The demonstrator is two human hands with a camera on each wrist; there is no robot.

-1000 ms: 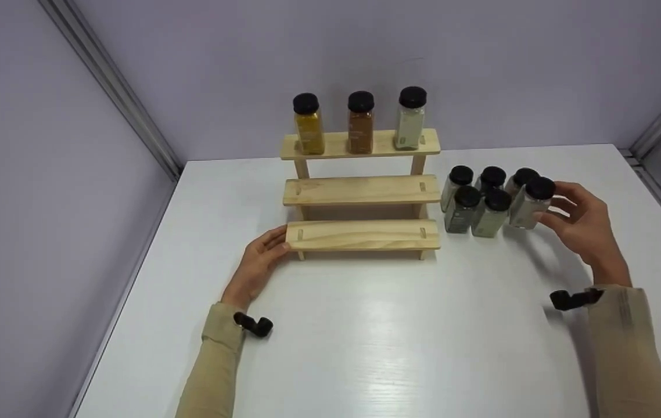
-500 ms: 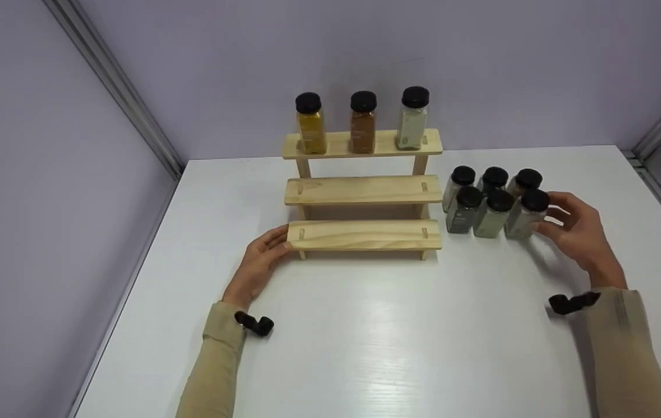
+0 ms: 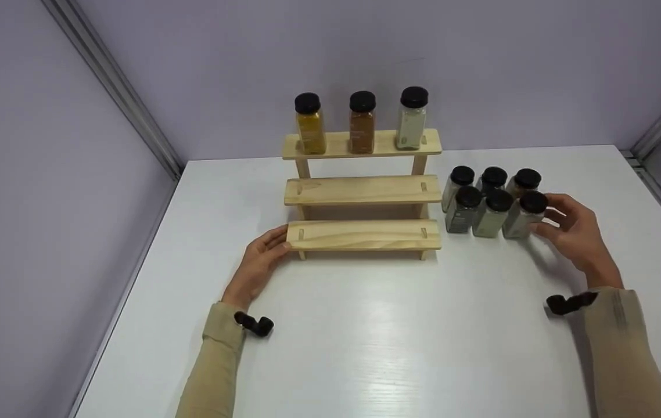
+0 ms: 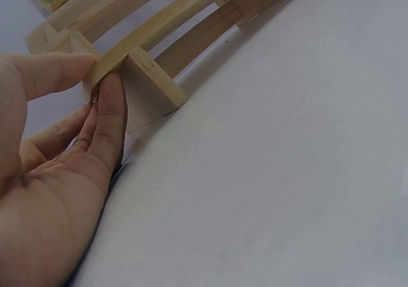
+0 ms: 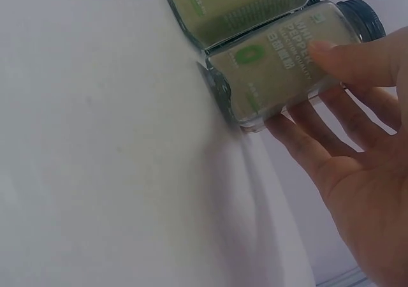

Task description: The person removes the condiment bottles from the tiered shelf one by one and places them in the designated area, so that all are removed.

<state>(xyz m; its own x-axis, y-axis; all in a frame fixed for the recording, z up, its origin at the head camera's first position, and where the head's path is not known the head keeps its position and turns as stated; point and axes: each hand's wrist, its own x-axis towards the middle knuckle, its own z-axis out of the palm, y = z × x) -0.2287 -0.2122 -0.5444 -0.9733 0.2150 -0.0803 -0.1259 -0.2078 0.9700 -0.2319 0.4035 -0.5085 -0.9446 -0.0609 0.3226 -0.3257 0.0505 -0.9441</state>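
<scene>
A three-tier wooden spice rack stands at mid-table. My left hand pinches the left end of its lowest shelf, thumb at the edge and fingers beneath, as the left wrist view shows. At the right, my right hand holds a spice jar with a black lid between thumb and fingers. Its label reads white pepper in the right wrist view, where the jar is upright against a greenish jar. It fills the front right spot of a two-row group of jars.
On the top shelf stand a yellow jar, a reddish-brown jar and a pale green jar. A dark jar and other black-lidded jars stand right of the rack. Pale walls enclose the white table.
My right hand has brought the white pepper jar down and slightly left, from a raised position to beside the greenish jar. The left hand has stayed at the rack.
</scene>
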